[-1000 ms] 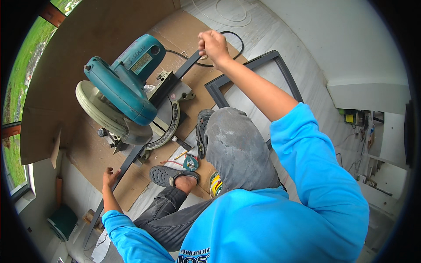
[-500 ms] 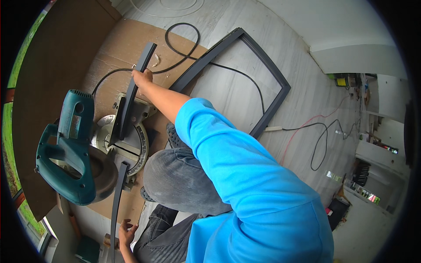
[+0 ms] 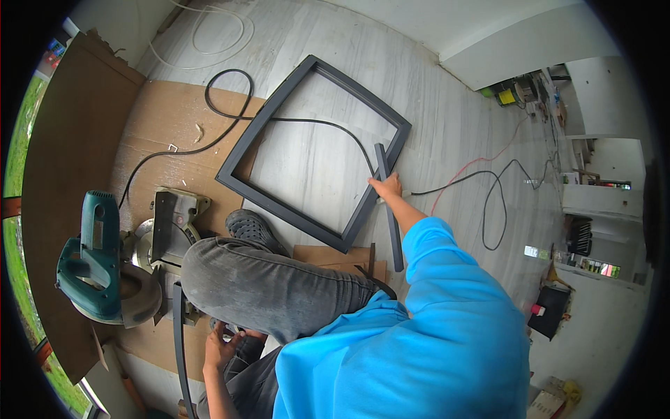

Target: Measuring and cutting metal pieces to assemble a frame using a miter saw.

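My right hand (image 3: 387,187) is stretched out to the floor, fingers closed around a short dark bar (image 3: 388,202) that lies just beside the right edge of the dark rectangular frame (image 3: 279,119), its far end overlapping that edge. A black cable (image 3: 328,127) runs across the inside of the frame. My left hand (image 3: 220,349) is down by my knee, next to a long dark strip (image 3: 180,342) that runs past the base of the teal mitre saw (image 3: 98,262); the fingers look curled, but whether they grip the strip I cannot tell from here. The saw sits on brown cardboard (image 3: 167,126) on the pale floor.
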The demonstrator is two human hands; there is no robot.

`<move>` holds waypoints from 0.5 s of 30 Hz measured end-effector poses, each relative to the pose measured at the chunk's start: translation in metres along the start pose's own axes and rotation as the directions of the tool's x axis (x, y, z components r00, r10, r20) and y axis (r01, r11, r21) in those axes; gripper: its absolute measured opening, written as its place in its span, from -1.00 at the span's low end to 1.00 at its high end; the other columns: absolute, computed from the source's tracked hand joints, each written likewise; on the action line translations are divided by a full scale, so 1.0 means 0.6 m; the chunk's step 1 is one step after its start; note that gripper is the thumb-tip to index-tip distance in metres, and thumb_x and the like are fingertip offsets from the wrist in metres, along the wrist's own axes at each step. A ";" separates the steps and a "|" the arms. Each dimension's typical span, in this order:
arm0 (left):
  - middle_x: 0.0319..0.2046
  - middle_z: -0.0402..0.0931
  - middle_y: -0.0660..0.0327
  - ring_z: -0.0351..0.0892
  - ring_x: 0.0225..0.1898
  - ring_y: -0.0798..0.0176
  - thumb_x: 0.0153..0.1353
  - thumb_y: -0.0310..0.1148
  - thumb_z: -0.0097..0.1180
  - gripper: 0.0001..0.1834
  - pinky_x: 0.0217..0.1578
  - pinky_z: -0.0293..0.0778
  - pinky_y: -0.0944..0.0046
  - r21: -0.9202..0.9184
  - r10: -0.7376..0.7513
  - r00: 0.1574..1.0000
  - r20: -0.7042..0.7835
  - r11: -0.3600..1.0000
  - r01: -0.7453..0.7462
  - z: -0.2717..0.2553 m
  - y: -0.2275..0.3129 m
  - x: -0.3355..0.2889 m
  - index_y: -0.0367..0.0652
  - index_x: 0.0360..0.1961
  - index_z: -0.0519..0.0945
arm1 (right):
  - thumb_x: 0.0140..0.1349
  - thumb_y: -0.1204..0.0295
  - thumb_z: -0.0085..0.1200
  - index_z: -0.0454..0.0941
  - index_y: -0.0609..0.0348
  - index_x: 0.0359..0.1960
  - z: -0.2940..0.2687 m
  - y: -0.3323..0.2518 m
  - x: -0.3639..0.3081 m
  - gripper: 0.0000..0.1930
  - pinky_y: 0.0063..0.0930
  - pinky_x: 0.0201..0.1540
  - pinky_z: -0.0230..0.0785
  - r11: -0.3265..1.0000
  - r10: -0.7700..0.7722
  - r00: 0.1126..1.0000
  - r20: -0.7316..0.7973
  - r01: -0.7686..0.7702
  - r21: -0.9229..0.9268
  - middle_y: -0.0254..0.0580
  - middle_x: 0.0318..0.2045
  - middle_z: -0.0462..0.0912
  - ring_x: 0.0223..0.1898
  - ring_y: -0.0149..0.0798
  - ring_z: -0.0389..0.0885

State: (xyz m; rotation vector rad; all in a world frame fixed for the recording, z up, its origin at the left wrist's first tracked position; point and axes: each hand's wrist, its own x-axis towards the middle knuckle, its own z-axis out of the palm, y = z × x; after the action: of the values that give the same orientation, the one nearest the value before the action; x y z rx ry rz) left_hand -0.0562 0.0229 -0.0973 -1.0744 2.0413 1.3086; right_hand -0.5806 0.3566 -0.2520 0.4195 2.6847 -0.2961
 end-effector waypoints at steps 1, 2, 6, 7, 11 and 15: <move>-0.37 0.66 -0.01 0.68 -0.30 0.06 -0.01 -0.14 0.43 -0.39 -0.27 0.51 0.13 -0.087 -0.014 1.000 0.009 0.996 0.015 0.004 0.009 -0.015 -0.25 0.02 0.53 | -0.16 -0.10 0.39 0.31 0.42 0.16 0.016 0.023 -0.017 -0.02 -0.14 0.15 0.43 0.998 0.052 0.998 0.029 -0.053 0.018 0.28 0.06 0.53 0.11 0.15 0.53; -0.34 0.66 -0.02 0.68 -0.25 0.03 -0.01 -0.08 0.43 -0.37 -0.23 0.52 0.11 -0.115 -0.005 1.000 -0.008 0.993 0.004 0.014 -0.012 -0.029 -0.23 0.01 0.53 | -0.18 -0.10 0.40 0.37 0.40 0.13 0.032 0.026 -0.039 -0.05 -0.13 0.15 0.42 0.995 0.087 0.994 0.067 -0.089 0.036 0.27 0.07 0.53 0.11 0.15 0.53; -0.32 0.66 -0.02 0.68 -0.21 0.05 0.00 -0.07 0.42 -0.37 -0.18 0.52 0.14 0.011 -0.109 0.994 -0.019 0.994 0.109 0.011 0.016 -0.075 -0.24 0.00 0.54 | -0.17 0.06 0.41 0.46 0.30 0.07 0.093 0.049 -0.061 -0.22 -0.11 0.14 0.45 0.987 0.133 0.991 0.032 -0.136 0.091 0.20 0.02 0.58 0.08 0.14 0.56; -0.30 0.66 -0.02 0.67 -0.19 0.05 0.00 -0.06 0.42 -0.37 -0.16 0.52 0.14 0.049 -0.124 0.992 -0.029 0.991 0.126 0.012 0.017 -0.091 -0.25 -0.01 0.54 | -0.14 0.11 0.39 0.51 0.29 0.04 0.091 0.042 -0.062 -0.29 -0.12 0.12 0.47 0.976 0.185 0.980 0.077 -0.192 0.099 0.18 0.02 0.59 0.07 0.11 0.58; -0.30 0.64 0.01 0.66 -0.21 0.09 0.03 -0.12 0.40 -0.43 -0.15 0.51 0.17 0.106 -0.004 0.989 -0.145 0.994 0.019 0.006 0.055 -0.124 -0.29 -0.04 0.54 | -0.15 0.15 0.40 0.59 0.36 -0.07 0.088 0.070 -0.040 -0.37 -0.15 0.12 0.47 0.973 0.138 0.982 0.126 -0.159 0.168 0.24 -0.04 0.62 0.04 0.13 0.59; -0.37 0.60 0.08 0.61 -0.28 0.20 0.09 -0.34 0.33 -0.59 -0.17 0.48 0.25 -0.036 0.231 0.825 -0.515 0.956 -0.290 -0.029 0.175 -0.137 -0.34 -0.08 0.54 | -0.22 0.12 0.36 0.62 0.40 -0.16 0.015 0.062 -0.051 -0.37 -0.14 0.06 0.49 0.982 0.094 0.993 0.077 -0.106 0.159 0.22 -0.09 0.64 -0.03 0.14 0.62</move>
State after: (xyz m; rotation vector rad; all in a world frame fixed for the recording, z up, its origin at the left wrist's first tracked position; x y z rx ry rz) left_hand -0.0945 0.0608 0.0259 -1.3395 2.6078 1.3943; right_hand -0.5386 0.3815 -0.2523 0.5803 2.5711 -0.4926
